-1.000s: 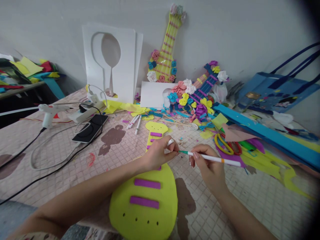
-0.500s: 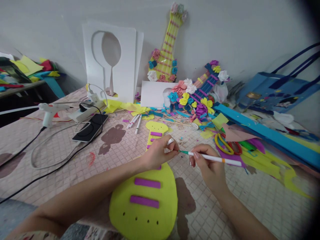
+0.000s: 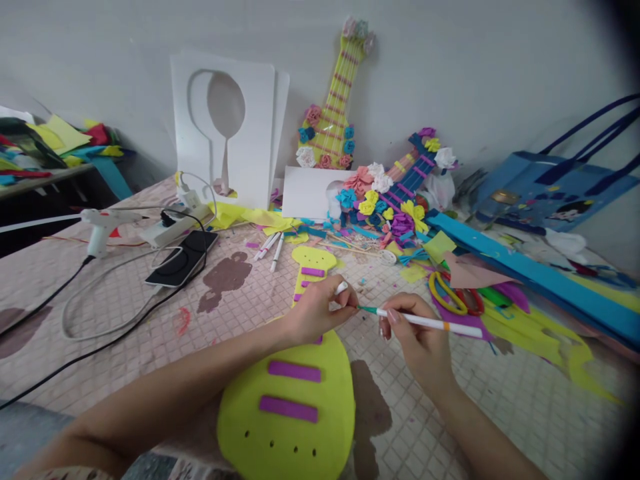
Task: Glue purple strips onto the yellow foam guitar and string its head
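My right hand (image 3: 417, 333) is closed around a slim white marker (image 3: 435, 321) with an orange band and a green tip pointing left. My left hand (image 3: 320, 303) is closed on a white marker cap (image 3: 341, 287), whose rounded end shows above the fingers. Its thumb and finger pinch together right by the green tip; whether they touch it, I cannot tell. Below the left hand lies a yellow guitar-shaped cutout (image 3: 285, 447) with raised purple strips (image 3: 289, 408) and a row of small dark holes near its bottom. My left hand and forearm hide part of its neck.
At left are a glue gun (image 3: 100, 230), a phone (image 3: 183, 257), a power strip (image 3: 173, 227) and cables. Several markers (image 3: 277, 252) lie behind the cutout. Decorated guitars (image 3: 333, 110) and white templates (image 3: 260, 133) lean on the wall. Scissors (image 3: 447, 293) and paper scraps are at right.
The view has tilted slightly, so the background sits a little lower in the picture. Both hands keep nearly the same pose, with the marker tip still by the left fingers.
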A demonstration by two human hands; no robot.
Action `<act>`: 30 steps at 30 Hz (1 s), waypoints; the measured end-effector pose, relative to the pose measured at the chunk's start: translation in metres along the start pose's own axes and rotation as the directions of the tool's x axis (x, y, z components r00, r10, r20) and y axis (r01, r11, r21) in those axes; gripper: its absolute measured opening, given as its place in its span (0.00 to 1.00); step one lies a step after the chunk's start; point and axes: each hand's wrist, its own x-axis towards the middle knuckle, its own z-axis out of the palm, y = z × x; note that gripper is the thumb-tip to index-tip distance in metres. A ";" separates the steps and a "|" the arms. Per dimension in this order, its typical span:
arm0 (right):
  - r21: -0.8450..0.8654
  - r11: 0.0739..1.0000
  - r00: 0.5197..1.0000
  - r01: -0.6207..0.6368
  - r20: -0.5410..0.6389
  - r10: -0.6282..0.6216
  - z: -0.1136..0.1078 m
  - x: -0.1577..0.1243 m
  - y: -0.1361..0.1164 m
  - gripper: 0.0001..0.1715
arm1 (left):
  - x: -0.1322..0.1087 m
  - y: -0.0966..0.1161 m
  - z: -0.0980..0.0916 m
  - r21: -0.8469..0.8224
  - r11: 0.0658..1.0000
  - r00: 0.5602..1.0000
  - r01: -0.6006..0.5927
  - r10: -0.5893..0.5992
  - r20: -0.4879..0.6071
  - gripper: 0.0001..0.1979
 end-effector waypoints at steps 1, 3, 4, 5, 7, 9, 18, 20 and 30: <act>0.007 1.000 1.000 -0.002 0.004 0.002 0.000 0.000 0.000 0.05 | 0.000 0.000 0.000 0.005 1.000 1.000 0.004 -0.004 0.003 0.14; 0.007 1.000 1.000 -0.001 0.000 0.001 0.000 0.000 0.001 0.05 | 0.000 -0.001 0.000 0.009 1.000 1.000 0.008 -0.008 0.007 0.14; 0.000 1.000 1.000 0.001 -0.004 -0.001 0.001 0.000 0.001 0.05 | -0.001 -0.001 0.000 0.005 1.000 1.000 0.009 -0.009 0.012 0.14; -0.011 1.000 1.000 0.000 -0.004 0.000 0.001 0.000 0.001 0.05 | -0.001 -0.002 0.000 0.000 1.000 1.000 0.010 -0.009 0.017 0.13; -0.029 1.000 1.000 -0.006 0.007 0.006 0.001 -0.001 0.001 0.05 | -0.001 -0.003 0.000 -0.014 1.000 1.000 0.011 -0.011 0.023 0.13; -0.038 0.999 1.000 -0.014 0.015 0.014 0.000 -0.001 0.002 0.06 | -0.001 -0.003 0.001 -0.029 0.999 1.000 0.016 -0.016 0.020 0.14; -0.031 0.999 1.000 -0.007 0.009 0.008 0.001 -0.002 0.004 0.06 | -0.001 -0.005 0.001 -0.035 0.999 1.000 0.011 -0.010 0.022 0.14; -0.029 1.000 1.000 -0.005 -0.017 0.005 0.000 -0.002 0.003 0.06 | -0.001 -0.004 0.001 -0.032 0.999 1.000 0.013 -0.012 0.014 0.14; 0.021 1.000 0.999 0.013 -0.039 -0.013 0.000 0.000 0.000 0.05 | -0.001 -0.002 0.000 -0.006 1.000 1.000 0.006 -0.006 -0.006 0.14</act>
